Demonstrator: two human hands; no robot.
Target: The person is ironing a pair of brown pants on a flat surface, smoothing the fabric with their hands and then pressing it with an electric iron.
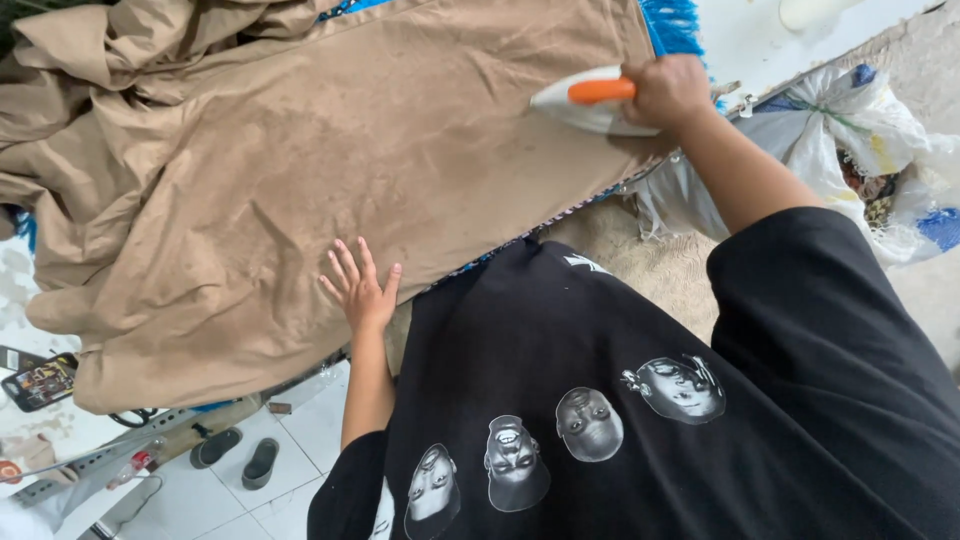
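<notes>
tan cloth [300,150] spread wide over the board, filling the frame from 9 o'clock to 1 o'clock, bunched and rumpled toward 10 o'clock, smoother toward 1 o'clock. long axis of the flat part running from 8 o'clock up to 1 o'clock. blue fringe [672,22] poking out from under it at 1 o'clock. white bags [850,130] heaped at 3 o'clock, off the board's edge. sandals [238,455] on pale floor tiles at 7 o'clock.

iron [590,103], white with an orange handle, resting flat on the cloth near 1 o'clock, nose pointing toward 9 o'clock, so the unpressed cloth lies ahead of it that way. right hand [668,92] wrapped around the handle's rear, fingers curled tight on it. clearly the nearer hand to the iron.

left hand [360,290] well apart from the iron, at 7 o'clock from it, palm down on the cloth's near edge, fingers straight and fanned apart, gripping nothing, only pressing the cloth flat.
</notes>
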